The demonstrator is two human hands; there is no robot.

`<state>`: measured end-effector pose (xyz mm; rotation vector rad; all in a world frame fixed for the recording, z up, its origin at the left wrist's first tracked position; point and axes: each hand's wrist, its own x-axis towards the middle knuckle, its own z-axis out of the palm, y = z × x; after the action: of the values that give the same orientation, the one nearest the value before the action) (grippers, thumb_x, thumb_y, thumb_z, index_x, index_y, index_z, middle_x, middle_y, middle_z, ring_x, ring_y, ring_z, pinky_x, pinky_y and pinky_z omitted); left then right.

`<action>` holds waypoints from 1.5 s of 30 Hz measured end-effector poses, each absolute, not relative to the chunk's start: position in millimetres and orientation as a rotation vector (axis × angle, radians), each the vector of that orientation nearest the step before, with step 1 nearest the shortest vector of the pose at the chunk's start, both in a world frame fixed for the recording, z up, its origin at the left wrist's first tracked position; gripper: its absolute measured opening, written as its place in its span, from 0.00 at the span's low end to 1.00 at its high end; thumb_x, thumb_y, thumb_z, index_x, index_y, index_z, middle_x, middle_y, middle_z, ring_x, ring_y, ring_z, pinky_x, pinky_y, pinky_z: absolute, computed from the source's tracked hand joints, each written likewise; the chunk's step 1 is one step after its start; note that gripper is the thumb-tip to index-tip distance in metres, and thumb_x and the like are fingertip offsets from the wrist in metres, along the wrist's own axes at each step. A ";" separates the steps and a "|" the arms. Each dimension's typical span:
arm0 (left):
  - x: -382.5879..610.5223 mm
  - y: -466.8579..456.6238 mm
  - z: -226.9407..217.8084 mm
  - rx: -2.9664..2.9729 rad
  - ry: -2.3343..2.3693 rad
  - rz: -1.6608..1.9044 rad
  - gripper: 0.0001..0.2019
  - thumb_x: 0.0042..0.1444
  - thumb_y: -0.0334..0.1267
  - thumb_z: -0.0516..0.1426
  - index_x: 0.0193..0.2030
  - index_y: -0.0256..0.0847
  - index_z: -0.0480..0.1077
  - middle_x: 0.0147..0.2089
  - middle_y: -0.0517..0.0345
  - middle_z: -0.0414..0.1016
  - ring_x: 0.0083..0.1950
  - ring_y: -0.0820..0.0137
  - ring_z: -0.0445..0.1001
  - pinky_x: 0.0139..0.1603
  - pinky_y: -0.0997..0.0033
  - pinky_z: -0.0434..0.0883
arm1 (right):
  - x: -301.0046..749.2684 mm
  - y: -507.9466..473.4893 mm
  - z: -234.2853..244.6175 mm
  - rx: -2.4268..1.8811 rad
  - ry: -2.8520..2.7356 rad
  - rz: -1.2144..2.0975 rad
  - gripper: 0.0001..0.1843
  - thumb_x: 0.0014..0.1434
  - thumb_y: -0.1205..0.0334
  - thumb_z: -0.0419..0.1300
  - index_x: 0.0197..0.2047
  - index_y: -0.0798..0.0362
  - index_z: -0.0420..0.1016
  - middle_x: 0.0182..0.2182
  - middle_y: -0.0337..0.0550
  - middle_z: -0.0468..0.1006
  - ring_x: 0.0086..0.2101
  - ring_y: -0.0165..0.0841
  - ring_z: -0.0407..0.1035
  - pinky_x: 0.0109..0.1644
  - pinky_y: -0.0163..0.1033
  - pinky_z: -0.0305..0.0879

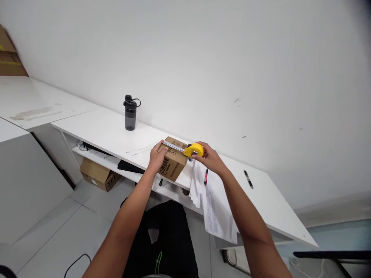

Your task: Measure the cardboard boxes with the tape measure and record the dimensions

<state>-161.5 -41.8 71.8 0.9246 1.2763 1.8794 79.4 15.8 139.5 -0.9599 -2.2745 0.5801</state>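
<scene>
A small brown cardboard box [174,172] with black print sits near the front edge of the white shelf top. Across its top face runs the pulled-out blade [174,146] of a yellow tape measure [194,149]. My right hand [209,156] is closed around the yellow case, just off the box's right edge. At the box's left edge, my left hand [158,157] pinches the blade's end against the cardboard, its thumb lying over the top face. The fingertips of that hand are partly hidden.
A dark shaker bottle [130,116] stands behind to the left. Right of the box lie written paper sheets [216,200] hanging over the front edge, a red-and-black pen [206,177] and a black marker [248,179]. Below is an open carton [97,173] on the floor.
</scene>
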 end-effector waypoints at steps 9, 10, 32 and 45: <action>-170.6 -50.4 73.5 0.940 1.297 1.930 0.30 0.56 0.43 0.59 0.66 0.46 0.64 0.62 0.52 0.72 0.60 0.55 0.72 0.59 0.56 0.70 | -50.4 16.2 158.7 -0.861 -2.494 0.392 0.33 0.59 0.46 0.56 0.66 0.44 0.57 0.48 0.44 0.78 0.45 0.45 0.73 0.48 0.50 0.67; -171.7 -51.6 73.7 0.924 1.306 1.924 0.31 0.56 0.44 0.59 0.67 0.47 0.62 0.62 0.51 0.71 0.60 0.55 0.72 0.59 0.56 0.70 | -56.1 16.0 160.5 -0.871 -2.500 0.380 0.34 0.59 0.46 0.56 0.66 0.44 0.57 0.48 0.44 0.78 0.45 0.46 0.73 0.49 0.50 0.67; -200.8 -10.7 91.6 1.177 1.181 1.713 0.13 0.53 0.47 0.56 0.33 0.38 0.73 0.36 0.54 0.77 0.40 0.65 0.72 0.43 0.67 0.70 | -49.9 22.4 135.3 -0.922 -2.180 0.295 0.30 0.65 0.45 0.50 0.67 0.46 0.58 0.55 0.50 0.75 0.50 0.45 0.71 0.54 0.51 0.66; -194.9 -15.3 91.1 1.189 1.259 1.730 0.09 0.49 0.42 0.57 0.28 0.38 0.71 0.30 0.59 0.73 0.33 0.70 0.67 0.36 0.71 0.65 | -43.0 19.2 135.8 -0.766 -2.240 0.192 0.35 0.60 0.51 0.56 0.69 0.47 0.56 0.60 0.50 0.67 0.53 0.46 0.68 0.53 0.50 0.68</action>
<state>-194.9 -15.3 91.1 1.1890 1.2586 1.7297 -43.0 19.2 135.8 -0.7663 -2.2399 0.1915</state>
